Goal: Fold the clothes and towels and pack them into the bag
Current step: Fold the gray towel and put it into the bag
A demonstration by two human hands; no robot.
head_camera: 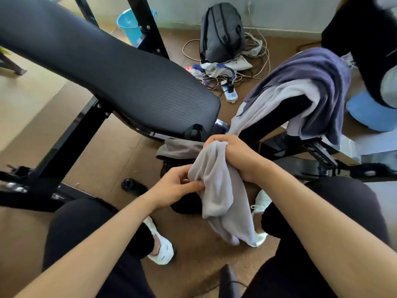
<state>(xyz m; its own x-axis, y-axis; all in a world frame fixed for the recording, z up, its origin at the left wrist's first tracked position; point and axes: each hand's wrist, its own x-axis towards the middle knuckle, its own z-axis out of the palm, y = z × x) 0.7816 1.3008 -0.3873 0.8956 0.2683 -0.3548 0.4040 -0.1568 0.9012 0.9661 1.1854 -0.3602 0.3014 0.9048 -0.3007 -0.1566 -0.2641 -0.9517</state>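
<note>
- Two legs (pixel 75 233) in black were spread apart, with two white shoes (pixel 161 248) on the brown floor (pixel 107 164) between them.
- The left hand (pixel 178 186) pinched a side fold of the grey cloth (pixel 214 190) between thumb and fingertips.
- The right hand (pixel 234 155) was a fist curled round the cloth's bunched top. The cloth hung between the knees, its lower end over the right shoe.
- One small black bottle (pixel 131 186) lay on the floor left of the hands, apart from them.
- Just beyond the hands, one black strap (pixel 194 131) looped up at the pad's edge.
- One broad ribbed black pad (pixel 129 72) filled the left, leaving only a narrow gap of floor between it and the bar (pixel 279 117) on the right.
- One label (pixel 320 152) on the frame bore white letters, too skewed to read.
- Two towels hung over the bar, a purple towel (pixel 311 65) on a lilac towel (pixel 279 93). A pale tail ran down to the right fist.
- Farthest were one grey backpack (pixel 221 29) upright by the wall, one blue bucket (pixel 129 24), one power strip (pixel 231 94) among cables (pixel 260 61), and one blue cushion (pixel 369 112).
</note>
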